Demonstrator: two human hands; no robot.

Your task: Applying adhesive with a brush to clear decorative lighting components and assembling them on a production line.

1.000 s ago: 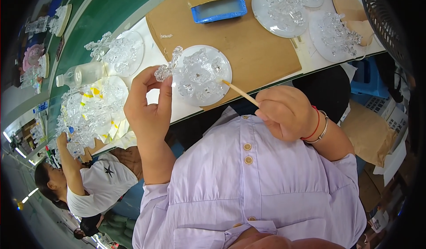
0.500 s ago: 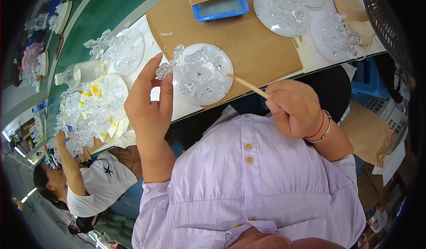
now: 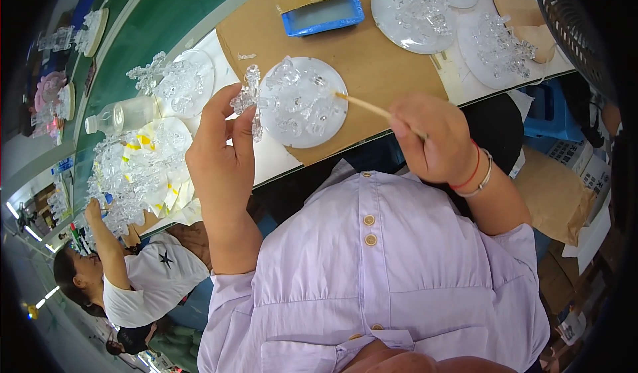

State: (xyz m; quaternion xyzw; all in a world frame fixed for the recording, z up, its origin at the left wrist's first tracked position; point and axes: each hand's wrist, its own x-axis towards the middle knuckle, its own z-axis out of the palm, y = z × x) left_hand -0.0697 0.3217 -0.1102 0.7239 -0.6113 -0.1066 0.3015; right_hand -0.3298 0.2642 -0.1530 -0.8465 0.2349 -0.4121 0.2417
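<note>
Lavender cloth, a buttoned shirt [image 3: 309, 253], fills the spot nearest me; its wearer sits at the near edge of a white counter [image 3: 278, 166]. The right hand [image 3: 428, 137], a red cord and bangle at its wrist, pinches a thin wooden stick [image 3: 362, 104] whose tip is at the right side of a round white disc [image 3: 339, 112]; I cannot tell whether they touch. The left hand [image 3: 222, 144] pinches a clear, knobbly piece [image 3: 250, 81] between thumb and fingers, upright at the disc's left rim. More clear pieces cover the disc, which lies near the counter's near edge, overlapping a brown cardboard sheet [image 3: 392, 61]. Toward the counter's left end are a heap of clear pieces [image 3: 126, 174] and a clear bottle [image 3: 119, 115] on its side. Toward the far edge stands a blue tray [image 3: 325, 30]. Farther left, a person in a white T-shirt [image 3: 149, 280] reaches toward the heap.
</note>
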